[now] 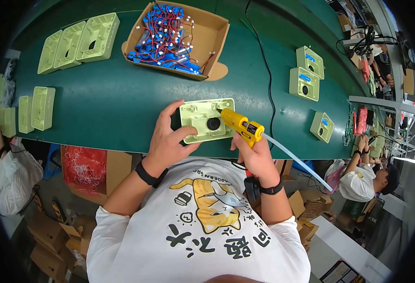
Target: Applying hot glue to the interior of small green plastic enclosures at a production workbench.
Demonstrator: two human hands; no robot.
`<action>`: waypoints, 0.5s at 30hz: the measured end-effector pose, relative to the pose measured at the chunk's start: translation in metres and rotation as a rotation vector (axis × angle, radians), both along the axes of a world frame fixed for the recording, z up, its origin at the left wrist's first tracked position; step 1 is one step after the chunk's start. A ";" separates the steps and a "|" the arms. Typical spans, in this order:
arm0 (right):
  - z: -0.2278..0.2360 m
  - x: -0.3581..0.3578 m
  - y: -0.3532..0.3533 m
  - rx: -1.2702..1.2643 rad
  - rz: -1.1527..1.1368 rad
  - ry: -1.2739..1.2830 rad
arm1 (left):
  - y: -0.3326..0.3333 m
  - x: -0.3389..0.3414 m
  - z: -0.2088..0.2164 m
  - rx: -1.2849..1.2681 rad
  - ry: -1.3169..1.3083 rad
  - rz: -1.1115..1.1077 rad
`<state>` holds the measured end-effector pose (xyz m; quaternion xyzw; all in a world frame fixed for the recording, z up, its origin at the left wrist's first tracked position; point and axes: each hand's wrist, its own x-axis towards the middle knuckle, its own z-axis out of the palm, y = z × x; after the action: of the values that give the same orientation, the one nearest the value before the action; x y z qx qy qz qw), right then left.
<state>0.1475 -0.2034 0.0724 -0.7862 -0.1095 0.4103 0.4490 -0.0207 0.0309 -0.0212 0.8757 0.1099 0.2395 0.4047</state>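
Note:
In front of me on the green table lies a pale green plastic housing (199,128), open side up, with a round black part (213,123) inside. My left hand (168,139) grips its left side, thumb over the near wall and fingers along the far corner. A yellow hot glue gun (243,126) is in my right hand (254,153), fingers wrapped round its handle. Its dark nozzle points into the housing near the far wall. From the gun's back end a long translucent glue stick (297,162) sticks out toward the lower right.
A cardboard box (219,40) of blue batteries with red and black wires stands at the back. Pale green housings (98,37) stand at left; others (304,84) with blue parts sit at right. A black cable (267,61) crosses the table. Other people (362,181) work at both sides.

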 end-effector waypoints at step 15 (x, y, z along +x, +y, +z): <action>-0.017 -0.027 0.011 -0.140 0.335 -0.731 | -0.001 0.000 0.001 0.058 0.027 0.005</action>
<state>0.1210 -0.1928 0.0549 -0.8801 -0.3604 0.1776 0.2529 -0.0205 0.0304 -0.0203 0.8901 0.1105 0.2315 0.3768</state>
